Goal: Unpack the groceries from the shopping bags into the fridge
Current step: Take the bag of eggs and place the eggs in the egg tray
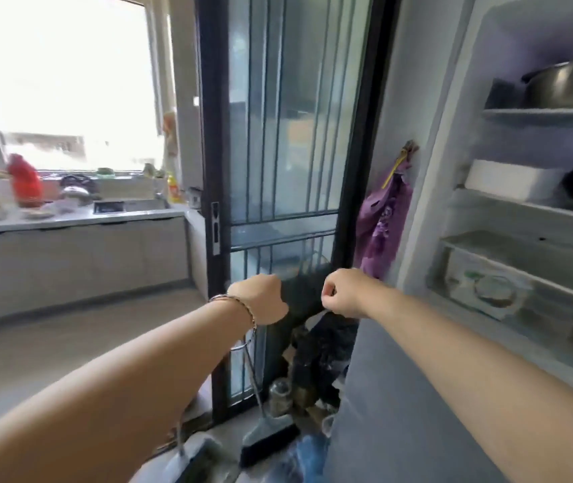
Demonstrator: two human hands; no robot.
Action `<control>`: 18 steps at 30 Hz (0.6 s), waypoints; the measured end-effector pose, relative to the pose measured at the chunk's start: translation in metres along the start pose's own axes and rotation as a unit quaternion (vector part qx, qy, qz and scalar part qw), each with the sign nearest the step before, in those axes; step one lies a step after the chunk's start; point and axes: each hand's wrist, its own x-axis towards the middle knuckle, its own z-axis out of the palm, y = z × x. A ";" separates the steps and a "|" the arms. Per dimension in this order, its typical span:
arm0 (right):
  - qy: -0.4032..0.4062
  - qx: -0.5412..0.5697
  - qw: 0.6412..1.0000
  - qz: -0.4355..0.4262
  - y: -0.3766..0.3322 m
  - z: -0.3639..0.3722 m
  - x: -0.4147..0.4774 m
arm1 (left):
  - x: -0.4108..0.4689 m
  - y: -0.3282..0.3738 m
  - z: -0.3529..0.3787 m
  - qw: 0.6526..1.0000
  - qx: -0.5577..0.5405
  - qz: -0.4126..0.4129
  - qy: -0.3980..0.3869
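Black bag (304, 298) gripped between left hand (260, 299) and right hand (342, 291), fists closed; thin film could be torn if pulled apart.

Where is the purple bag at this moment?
In the head view, the purple bag hangs on the wall right of centre, between the dark-framed glass door and the open fridge, above and just beyond the right hand.
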 end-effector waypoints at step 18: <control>-0.121 -0.058 0.836 -0.532 -0.512 0.195 -0.305 | -0.588 -0.300 -0.015 0.822 -0.036 -0.564 0.065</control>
